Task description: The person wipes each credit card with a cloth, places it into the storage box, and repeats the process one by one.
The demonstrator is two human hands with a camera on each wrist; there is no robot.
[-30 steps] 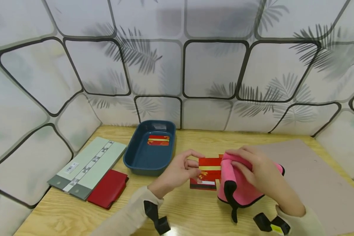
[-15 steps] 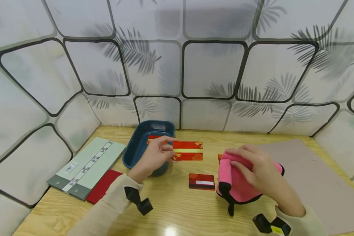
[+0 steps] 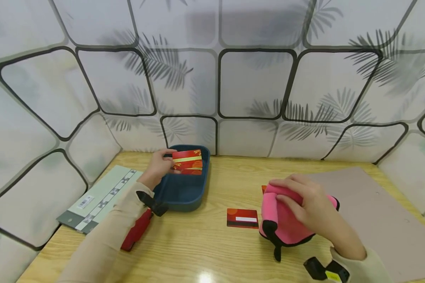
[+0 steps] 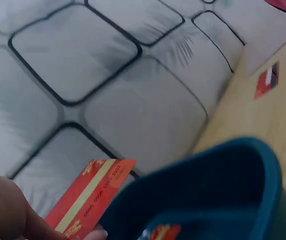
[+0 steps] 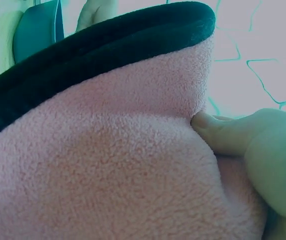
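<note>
Above the dark blue tray, my left hand pinches a red and gold card by its left end. Another red card lies in the tray, partly covered by the held one in the head view. The left wrist view shows raised digits on the held card beside the tray wall. My right hand grips a folded pink fleece cloth with black edging, bunched between thumb and fingers. Left of the cloth, a red card with a white strip lies on the table.
A pale green folder lies at the left, partly under my left sleeve. By it is a red wallet-like case. A grey-brown board covers the right side. A red card corner shows behind the cloth.
My left hand has carried the red and gold card from beside the pink cloth leftward and away from me, over the tray. The right hand keeps its grip, nearly still.
</note>
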